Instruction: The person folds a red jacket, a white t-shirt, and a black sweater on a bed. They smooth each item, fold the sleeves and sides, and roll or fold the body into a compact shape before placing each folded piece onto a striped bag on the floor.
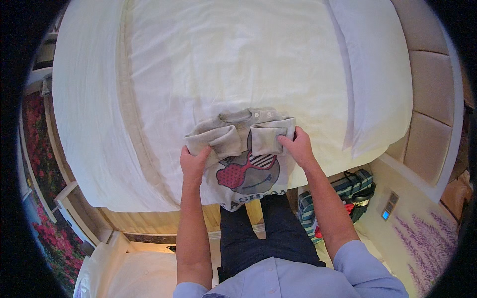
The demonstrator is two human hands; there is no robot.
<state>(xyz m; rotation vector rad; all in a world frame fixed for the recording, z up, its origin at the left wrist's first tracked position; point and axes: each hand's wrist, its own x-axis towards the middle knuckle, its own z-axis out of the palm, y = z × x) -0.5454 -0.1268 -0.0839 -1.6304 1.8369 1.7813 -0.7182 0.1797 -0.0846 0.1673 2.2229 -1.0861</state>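
Observation:
A light grey child's sweatshirt (261, 178) lies face up at the near edge of the bed, its printed front showing a cartoon face in red glasses and its hem hanging over the edge. Both sleeves are folded inward over the chest, below the buttoned neckline. My left hand (194, 162) grips the garment's left side in the picture, thumb on the folded sleeve. On the other side my right hand (300, 147) pinches the other folded sleeve and shoulder edge between thumb and fingers.
White bedding (238, 67) covers the bed, with a white pillow (380, 85) at the right by the padded headboard (428, 85). Plaid bags (350, 182) stand below the bed at the right, near a wall switch panel (390, 206). A wooden frame (85, 216) is at the left.

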